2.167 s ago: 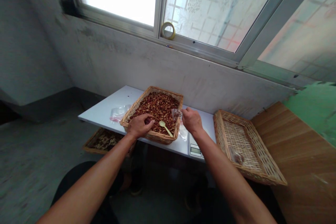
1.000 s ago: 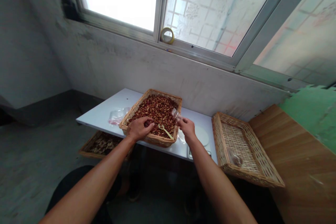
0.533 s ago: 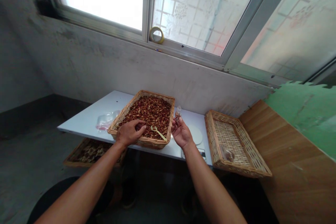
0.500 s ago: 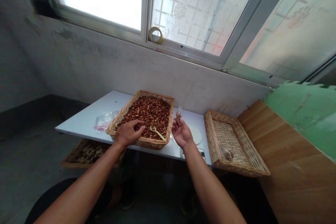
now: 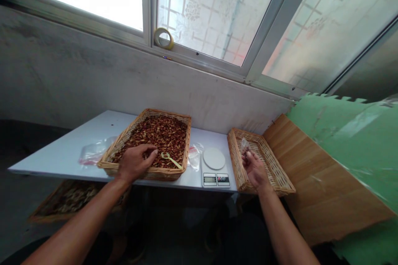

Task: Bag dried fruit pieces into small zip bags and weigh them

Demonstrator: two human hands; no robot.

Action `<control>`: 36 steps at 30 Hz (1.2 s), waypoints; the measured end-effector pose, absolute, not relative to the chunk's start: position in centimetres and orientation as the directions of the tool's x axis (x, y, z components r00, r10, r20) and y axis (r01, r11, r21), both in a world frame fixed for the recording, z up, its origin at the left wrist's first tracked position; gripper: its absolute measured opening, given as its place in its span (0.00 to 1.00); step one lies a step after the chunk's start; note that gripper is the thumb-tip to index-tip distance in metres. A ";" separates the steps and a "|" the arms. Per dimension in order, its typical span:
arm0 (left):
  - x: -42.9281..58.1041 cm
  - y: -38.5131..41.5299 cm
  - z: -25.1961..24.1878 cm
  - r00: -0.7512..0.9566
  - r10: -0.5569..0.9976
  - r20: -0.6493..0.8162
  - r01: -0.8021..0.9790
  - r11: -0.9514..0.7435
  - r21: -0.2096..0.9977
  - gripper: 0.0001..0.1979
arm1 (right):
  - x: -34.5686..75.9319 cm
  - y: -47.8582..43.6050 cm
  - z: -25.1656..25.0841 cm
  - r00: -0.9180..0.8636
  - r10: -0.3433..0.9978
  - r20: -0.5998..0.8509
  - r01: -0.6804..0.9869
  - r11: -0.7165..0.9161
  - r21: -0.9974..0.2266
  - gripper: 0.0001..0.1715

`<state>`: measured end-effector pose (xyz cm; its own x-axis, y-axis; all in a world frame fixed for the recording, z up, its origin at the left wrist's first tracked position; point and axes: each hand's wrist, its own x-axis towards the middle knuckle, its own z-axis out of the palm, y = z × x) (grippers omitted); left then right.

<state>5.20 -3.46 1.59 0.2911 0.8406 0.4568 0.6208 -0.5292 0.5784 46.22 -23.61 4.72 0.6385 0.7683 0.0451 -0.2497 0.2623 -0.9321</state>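
Observation:
My left hand (image 5: 135, 163) rests at the front left of a wicker basket (image 5: 186, 143) heaped with reddish-brown dried pieces (image 5: 164, 132). Its thumb stands apart from the curved fingers, and nothing shows in it. A pale yellow-green spoon (image 5: 173, 160) lies on the pieces to the right of that hand. My right hand (image 5: 256, 169) pinches a small clear plastic bag (image 5: 244, 143) with brown bits at its bottom. The bag is held upright over a second, shallower wicker basket (image 5: 281, 169), whose inside my hand partly hides.
Between the baskets stands a white kitchen scale (image 5: 214, 159). Clear plastic bags (image 5: 195, 155) lie beside it, and more plastic bags (image 5: 95, 151) lie left of the full basket. Another basket (image 5: 49, 211) sits below the table. A wooden board (image 5: 320, 178) borders the right side.
My right hand has carried the small bag rightward, from above the scale to over the right basket. The view has turned right. My left hand stays at the full basket.

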 end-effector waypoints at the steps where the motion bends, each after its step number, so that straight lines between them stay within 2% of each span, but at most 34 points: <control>1: 6.6 -4.5 2.4 0.309 0.827 0.469 0.571 -0.556 0.604 0.16 | 45.7 -24.0 4.6 0.639 0.768 0.047 -0.242 0.258 -0.935 0.21; 4: 11.9 -9.1 4.8 0.461 0.799 0.387 0.318 -0.556 0.768 0.17 | 42.1 -24.3 3.5 0.640 0.767 0.036 -0.231 0.237 -0.944 0.23; 6: 15.5 -12.2 5.6 0.552 0.784 0.283 0.151 -0.428 0.891 0.19 | 38.9 -24.0 2.5 0.636 0.771 0.029 -0.202 0.203 -0.958 0.25; 9: 18.9 -15.2 5.1 0.551 0.815 0.182 0.042 -0.245 0.969 0.22 | 34.7 -23.8 1.1 0.632 0.772 0.070 -0.093 0.165 -0.982 0.27; 12: 19.2 -15.8 4.0 0.480 0.868 0.130 0.063 -0.182 0.981 0.22 | 32.4 -24.1 0.1 0.589 0.799 0.123 -0.026 0.171 -0.985 0.27; 14: 18.2 -15.6 4.0 0.463 0.870 0.170 0.107 -0.245 0.964 0.21 | 32.2 -24.7 -0.4 0.537 0.833 0.137 -0.031 0.181 -0.983 0.30; 17: 16.0 -15.3 5.0 0.599 0.738 0.309 0.142 -0.478 0.867 0.17 | 33.1 -25.9 -0.5 0.468 0.873 0.135 -0.016 0.161 -0.987 0.35; 20: 14.5 -15.3 6.2 0.779 0.562 0.279 0.156 -0.605 0.781 0.14 | 34.0 -27.1 0.7 0.424 0.885 0.191 0.160 0.134 -0.978 0.41; 22: 14.1 -15.7 6.5 0.845 0.494 0.204 0.171 -0.611 0.773 0.14 | 34.2 -27.8 1.8 0.352 0.906 0.237 0.317 0.123 -0.940 0.35; 25: 14.3 -16.9 5.7 0.868 0.470 0.159 0.140 -0.539 0.831 0.14 | 34.1 -28.7 2.8 0.257 0.937 0.235 0.440 0.103 -0.892 0.09; 26: 14.5 -17.4 5.2 0.856 0.491 0.159 0.122 -0.491 0.862 0.14 | 34.0 -28.9 2.8 0.258 0.940 0.225 0.447 0.090 -0.890 0.07; 30: 15.3 -19.5 2.5 0.796 0.597 0.101 0.053 -0.234 0.971 0.13 | 33.6 -30.0 1.4 0.361 0.916 0.175 0.355 0.038 -0.934 0.10; 33: 15.7 -20.7 0.7 0.743 0.661 0.105 0.043 -0.204 0.978 0.10 | 33.2 -30.7 0.2 0.419 0.899 0.130 0.272 0.012 -0.962 0.10; 36: 15.8 -21.2 -0.5 0.706 0.701 0.103 0.056 -0.201 0.978 0.10 | 33.1 -31.3 -0.1 0.452 0.886 0.103 0.255 -0.018 -0.967 0.12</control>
